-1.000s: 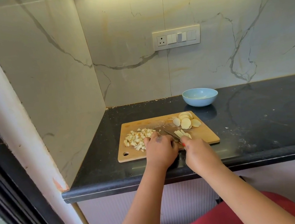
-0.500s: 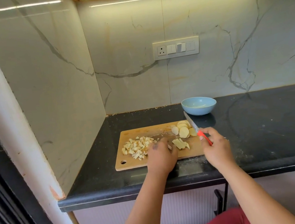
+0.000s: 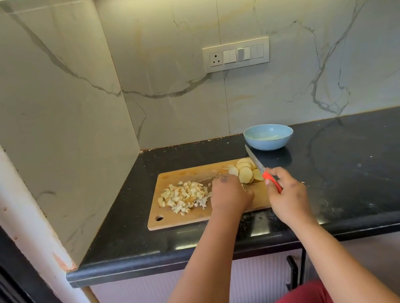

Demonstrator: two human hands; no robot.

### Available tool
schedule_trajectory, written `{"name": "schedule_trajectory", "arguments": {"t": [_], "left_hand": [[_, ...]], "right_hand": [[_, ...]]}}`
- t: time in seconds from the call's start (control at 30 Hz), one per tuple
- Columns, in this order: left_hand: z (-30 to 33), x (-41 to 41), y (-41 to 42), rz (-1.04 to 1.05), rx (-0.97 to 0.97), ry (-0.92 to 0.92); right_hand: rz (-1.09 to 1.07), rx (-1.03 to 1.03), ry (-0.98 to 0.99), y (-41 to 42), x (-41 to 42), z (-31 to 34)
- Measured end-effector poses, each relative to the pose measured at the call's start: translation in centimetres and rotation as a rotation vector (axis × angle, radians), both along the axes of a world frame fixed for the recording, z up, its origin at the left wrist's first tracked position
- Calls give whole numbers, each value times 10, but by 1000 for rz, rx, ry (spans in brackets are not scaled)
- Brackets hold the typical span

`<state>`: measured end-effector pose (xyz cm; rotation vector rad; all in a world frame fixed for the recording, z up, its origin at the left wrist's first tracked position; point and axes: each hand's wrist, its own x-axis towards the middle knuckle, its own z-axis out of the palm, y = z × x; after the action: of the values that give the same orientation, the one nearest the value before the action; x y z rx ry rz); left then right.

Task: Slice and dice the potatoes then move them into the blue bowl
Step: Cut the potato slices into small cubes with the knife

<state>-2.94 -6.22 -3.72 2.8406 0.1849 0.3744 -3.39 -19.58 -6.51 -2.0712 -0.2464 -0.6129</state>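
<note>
Potato slices (image 3: pixel 246 174) lay at the cutting board's (image 3: pixel 189 218) far right corner.
The right hand (image 3: pixel 287 197) gripped a red-handled knife (image 3: pixel 262 169); the left hand (image 3: pixel 230 194) curled on the board, grip unclear; diced potato (image 3: pixel 184 198) sat left; blue bowl (image 3: pixel 268 136) beyond.

A home kitchen: a black stone countertop (image 3: pixel 344 159) runs into a corner of marble-look wall panels (image 3: pixel 184 66), with a socket-and-switch plate (image 3: pixel 236 54) on the back wall, cabinet fronts with a black handle (image 3: pixel 292 271) below, and a wooden chopping board (image 3: pixel 189 218) carrying diced potato (image 3: pixel 184 198)
</note>
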Motion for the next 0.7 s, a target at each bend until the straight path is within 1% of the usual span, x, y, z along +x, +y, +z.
{"name": "schedule_trajectory", "arguments": {"t": [0.1, 0.2, 0.33, 0.4, 0.53, 0.6, 0.7], "left_hand": [[3, -3, 13, -79, -58, 13], [3, -7, 31, -215, -101, 36], [-1, -12, 47, -298, -142, 16], [-4, -15, 45, -295, -136, 6], [-17, -17, 33, -193, -99, -60], [-18, -18, 29, -176, -70, -68], [-19, -16, 33, -206, -82, -89]], "right_hand": [[30, -42, -3, 1, -5, 1], [82, -159, 24, 0, -16, -1], [56, -263, 72, -6, -32, -1], [31, -300, 86, -7, -35, 1], [16, -387, 122, -4, -31, 6], [35, -381, 127, -1, -32, 7], [77, -376, 100, 4, -35, 4]]}}
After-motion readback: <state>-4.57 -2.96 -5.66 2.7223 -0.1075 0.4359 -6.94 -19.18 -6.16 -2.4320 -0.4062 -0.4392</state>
